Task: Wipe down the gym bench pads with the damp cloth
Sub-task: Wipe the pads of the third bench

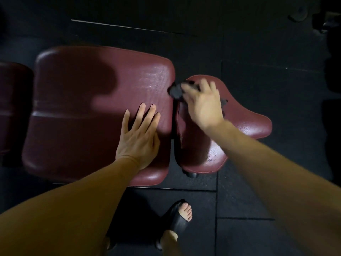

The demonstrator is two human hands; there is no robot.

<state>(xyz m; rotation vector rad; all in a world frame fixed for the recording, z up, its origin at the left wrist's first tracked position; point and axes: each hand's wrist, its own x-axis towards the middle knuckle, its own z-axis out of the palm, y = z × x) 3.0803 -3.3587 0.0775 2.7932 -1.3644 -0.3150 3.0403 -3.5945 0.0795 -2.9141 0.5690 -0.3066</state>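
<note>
the right hand point(203, 106) grips a dark cloth point(176, 91), its fingers curled over the bunched fabric and blurred, so the exact hold of each finger cannot be told; the cloth is black or near black, crumpled into a lump that pokes out past the fingertips at the hand's ten o'clock, with a ragged bit of it showing at the hand's three o'clock. the cloth sits at the gap between two pads, touching the right edge of the large pad point(83, 115) and the upper left part of the small curved pad point(247, 122). the right forearm comes in from five o'clock of the view, wrist bent so the back of the hand faces the camera. the left hand point(138, 137) lies flat on the large pad at its four o'clock area, fingers straight and slightly apart, palm down, holding nothing; its forearm runs in from seven o'clock. both pads are dark red, glossy vinyl with a fine wrinkled grain, and the small pad shows wet-looking shine and droplets near its lower edge. a third dark red pad point(13, 108) is partly in view at nine o'clock. counted: three pads, one cloth, two hands. at six o'clock a foot in a black sandal point(178, 218) stands on the dark rubber floor point(258, 200).
</note>
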